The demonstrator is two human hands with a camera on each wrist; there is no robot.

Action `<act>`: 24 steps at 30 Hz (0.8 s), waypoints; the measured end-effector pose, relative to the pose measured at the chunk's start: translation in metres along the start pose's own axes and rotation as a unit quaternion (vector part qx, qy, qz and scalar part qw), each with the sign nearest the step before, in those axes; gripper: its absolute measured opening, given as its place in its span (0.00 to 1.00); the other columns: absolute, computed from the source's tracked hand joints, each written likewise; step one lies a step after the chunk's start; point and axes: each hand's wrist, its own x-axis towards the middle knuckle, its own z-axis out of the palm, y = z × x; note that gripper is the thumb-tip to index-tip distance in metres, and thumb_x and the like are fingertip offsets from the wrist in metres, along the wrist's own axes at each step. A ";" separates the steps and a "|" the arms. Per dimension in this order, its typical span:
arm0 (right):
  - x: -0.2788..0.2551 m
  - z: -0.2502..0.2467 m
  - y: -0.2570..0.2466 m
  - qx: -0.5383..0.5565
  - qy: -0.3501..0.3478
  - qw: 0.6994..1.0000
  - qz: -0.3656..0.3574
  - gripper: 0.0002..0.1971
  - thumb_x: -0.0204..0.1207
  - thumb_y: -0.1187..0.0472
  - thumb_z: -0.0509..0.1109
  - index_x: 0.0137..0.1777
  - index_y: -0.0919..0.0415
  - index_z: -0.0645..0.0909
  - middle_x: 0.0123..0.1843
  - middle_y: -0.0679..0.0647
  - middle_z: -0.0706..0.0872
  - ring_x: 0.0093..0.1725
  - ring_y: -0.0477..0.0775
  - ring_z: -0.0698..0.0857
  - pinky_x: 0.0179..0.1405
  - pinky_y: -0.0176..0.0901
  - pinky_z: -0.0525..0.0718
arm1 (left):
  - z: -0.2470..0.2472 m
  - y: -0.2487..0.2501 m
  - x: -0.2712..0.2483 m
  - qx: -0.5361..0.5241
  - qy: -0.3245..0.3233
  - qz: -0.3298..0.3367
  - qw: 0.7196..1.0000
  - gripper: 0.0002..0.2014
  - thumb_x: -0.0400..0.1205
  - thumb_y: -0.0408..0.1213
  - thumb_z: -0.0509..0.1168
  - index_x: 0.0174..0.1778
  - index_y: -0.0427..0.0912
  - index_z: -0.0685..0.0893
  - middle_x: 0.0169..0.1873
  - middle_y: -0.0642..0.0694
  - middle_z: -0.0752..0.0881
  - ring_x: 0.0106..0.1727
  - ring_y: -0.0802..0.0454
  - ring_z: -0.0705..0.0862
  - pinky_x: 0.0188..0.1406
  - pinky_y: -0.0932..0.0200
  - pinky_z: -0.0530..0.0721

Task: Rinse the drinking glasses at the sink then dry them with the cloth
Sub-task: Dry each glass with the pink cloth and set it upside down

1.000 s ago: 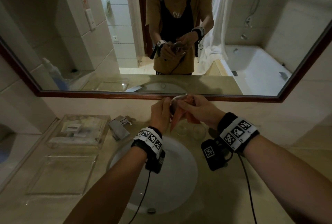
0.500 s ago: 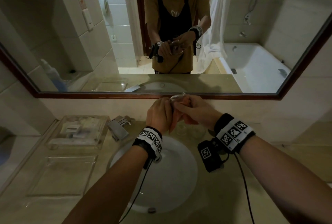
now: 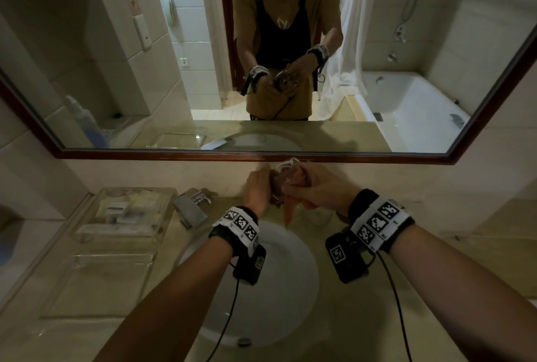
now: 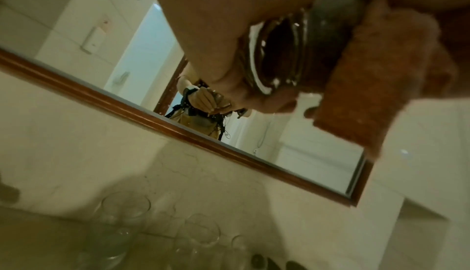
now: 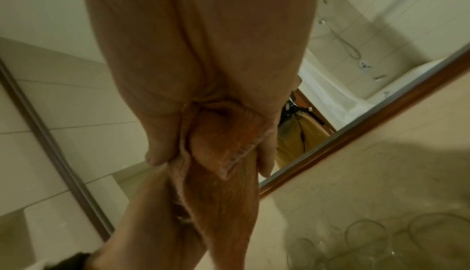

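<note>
Above sink (image 3: 290, 289), by mirror (image 3: 261, 156): left hand (image 3: 257, 187) round glass (image 3: 283, 177), right hand (image 3: 319, 190) clutching cloth (image 3: 290, 210); spare glasses (image 4: 124, 212) behind.

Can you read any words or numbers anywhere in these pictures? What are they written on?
No words or numbers can be read.
Left wristband: black-and-white square code patterns, no letters.
Right wristband: the same patterns; tiny marks beside them too small to read.
Wall sign in the mirror: a red mark, too blurred to read.
Packets in the clear tray: a label, too blurred to read.
</note>
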 end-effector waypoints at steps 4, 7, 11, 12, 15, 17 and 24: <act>-0.001 0.004 -0.002 0.088 0.025 0.996 -0.010 0.10 0.82 0.59 0.68 0.56 0.66 0.82 0.41 0.66 0.86 0.39 0.63 0.79 0.41 0.56 0.77 | 0.011 0.005 -0.026 -0.014 0.083 0.147 0.985 0.21 0.88 0.39 0.48 0.33 0.34 0.75 0.27 0.43 0.77 0.29 0.54 0.73 0.29 0.58 0.73; -0.002 0.004 -0.004 0.152 0.031 0.987 -0.028 0.08 0.81 0.56 0.68 0.52 0.57 0.86 0.42 0.65 0.88 0.42 0.63 0.82 0.47 0.55 0.80 | 0.011 0.005 -0.035 -0.035 0.087 0.200 0.975 0.14 0.87 0.38 0.49 0.44 0.37 0.77 0.37 0.40 0.81 0.36 0.54 0.77 0.35 0.61 0.78; -0.007 0.000 -0.002 0.144 0.033 0.989 -0.027 0.05 0.84 0.64 0.64 0.52 0.64 0.81 0.35 0.67 0.87 0.19 0.43 0.78 0.20 0.32 0.75 | 0.000 0.002 -0.022 -0.027 0.022 0.117 0.992 0.16 0.89 0.41 0.50 0.45 0.43 0.81 0.37 0.43 0.85 0.34 0.49 0.83 0.33 0.56 0.82; -0.007 -0.001 0.000 0.127 0.036 0.991 -0.025 0.05 0.84 0.63 0.66 0.52 0.63 0.82 0.35 0.66 0.86 0.18 0.43 0.74 0.18 0.32 0.73 | -0.002 0.007 -0.018 -0.059 -0.002 0.036 0.998 0.18 0.89 0.42 0.50 0.41 0.43 0.82 0.34 0.44 0.86 0.33 0.48 0.83 0.33 0.55 0.81; -0.005 0.001 0.006 0.097 0.037 0.994 -0.034 0.04 0.82 0.62 0.68 0.49 0.61 0.84 0.32 0.59 0.87 0.24 0.50 0.75 0.22 0.35 0.75 | -0.002 0.019 -0.014 -0.132 -0.064 -0.118 0.982 0.24 0.89 0.48 0.47 0.38 0.39 0.81 0.32 0.40 0.86 0.33 0.44 0.83 0.34 0.53 0.80; -0.006 0.006 0.004 0.110 0.049 0.992 -0.037 0.04 0.82 0.63 0.68 0.47 0.59 0.84 0.29 0.55 0.87 0.23 0.48 0.76 0.22 0.33 0.76 | 0.003 0.020 -0.016 -0.112 -0.004 -0.087 0.990 0.24 0.89 0.44 0.47 0.35 0.37 0.79 0.31 0.36 0.84 0.33 0.42 0.82 0.34 0.49 0.80; -0.001 0.007 -0.001 0.186 0.082 0.979 0.006 0.16 0.85 0.56 0.65 0.40 0.65 0.83 0.32 0.57 0.87 0.32 0.51 0.86 0.37 0.42 0.85 | 0.008 0.008 -0.039 0.053 0.062 0.236 0.968 0.21 0.87 0.47 0.45 0.55 0.42 0.81 0.48 0.50 0.84 0.46 0.54 0.83 0.47 0.61 0.81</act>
